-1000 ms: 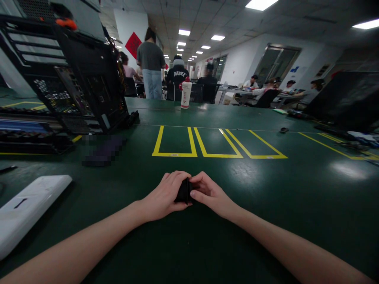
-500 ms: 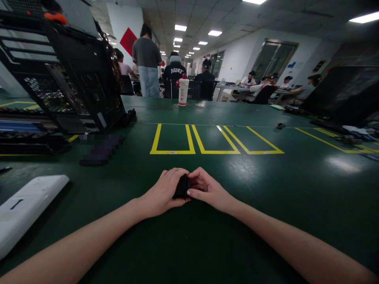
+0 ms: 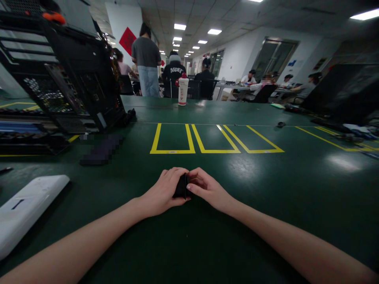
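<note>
A small black object (image 3: 180,187) is between my two hands, over the green table (image 3: 189,244) near the middle of the view. My left hand (image 3: 164,191) wraps round it from the left, fingers over the top and thumb along the near side. From the right, my right hand (image 3: 210,190) has its curled fingers and thumb at the object's right edge. The fingertips hide part of the object, so its exact shape cannot be made out. Beyond the hands, yellow tape outlines (image 3: 173,152) mark the table.
An open black computer case (image 3: 85,86) stands at the left, with a dark blurred item (image 3: 102,150) before it. A white device (image 3: 32,207) lies at the near left. A white cup (image 3: 182,92) stands at the far edge. People sit and stand beyond.
My right thumb has shifted slightly up along the object's edge. My left hand still holds the black object in the same place.
</note>
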